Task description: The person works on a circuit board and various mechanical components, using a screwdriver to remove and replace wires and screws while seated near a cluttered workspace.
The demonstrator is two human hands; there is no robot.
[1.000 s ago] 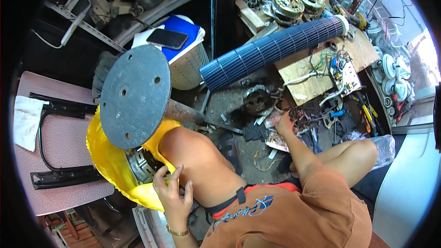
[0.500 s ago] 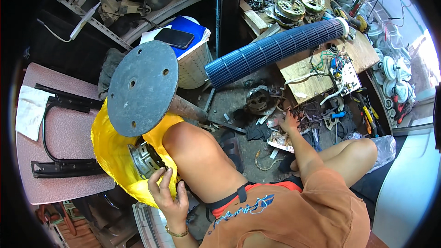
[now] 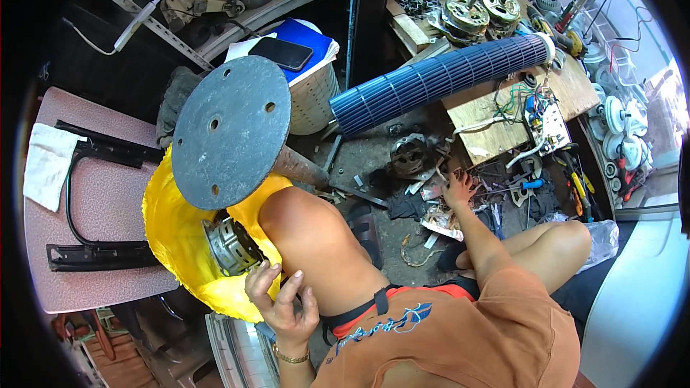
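Note:
My left hand [image 3: 287, 310] is raised beside my bent knee, its fingers curved and apart with nothing between them. Just beyond its fingertips, a round metal motor part [image 3: 231, 246] sits in a yellow bag-like liner [image 3: 167, 224]. Over the liner leans a round grey metal plate [image 3: 233, 136] with several holes and a thick post [image 3: 300, 167] behind it. My right hand [image 3: 458, 190] reaches down to the floor among small scraps [image 3: 440, 217], fingers spread. Close by lies a dark round motor housing [image 3: 410, 156]. A screwdriver with a blue handle [image 3: 532, 184] is right of that hand.
A long blue cylindrical fan rotor [image 3: 438, 85] lies across a wooden board [image 3: 478, 126] with wired circuit parts. A phone [image 3: 282, 53] rests on papers atop a white basket [image 3: 315, 100]. At left stands a pink-grey panel [image 3: 118, 194]; pliers [image 3: 577, 183] lie at right.
My left hand has shifted slightly right, away from the motor part in the yellow liner. My right hand stays at the scraps. The whole view has shifted a little.

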